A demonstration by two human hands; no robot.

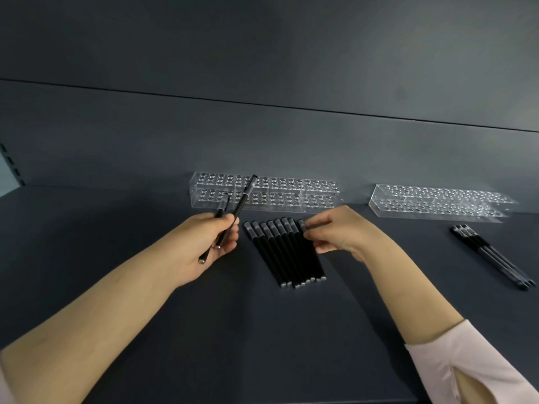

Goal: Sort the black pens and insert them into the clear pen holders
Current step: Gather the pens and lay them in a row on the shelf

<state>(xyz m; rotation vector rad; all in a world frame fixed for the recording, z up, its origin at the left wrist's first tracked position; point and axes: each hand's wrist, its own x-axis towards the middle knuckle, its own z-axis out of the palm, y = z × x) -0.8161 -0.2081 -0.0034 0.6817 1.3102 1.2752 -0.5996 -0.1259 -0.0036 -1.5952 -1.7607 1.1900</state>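
Note:
My left hand (204,243) grips two black pens (242,201) that point up and away toward the near clear pen holder (291,207), whose holes are empty. A row of several black pens (280,255) with frosted caps lies side by side on the dark table, just right of that hand. My right hand (335,231) pinches the cap end of the rightmost pen in the row. A second clear pen holder (431,212) stands at the right, also empty, with a small bunch of black pens (493,258) lying in front of it.
The dark grey table (262,330) meets a dark back wall just behind the holders. A slotted shelf upright (11,164) shows at the far left edge. A pale pink sleeve (466,365) covers my right upper arm.

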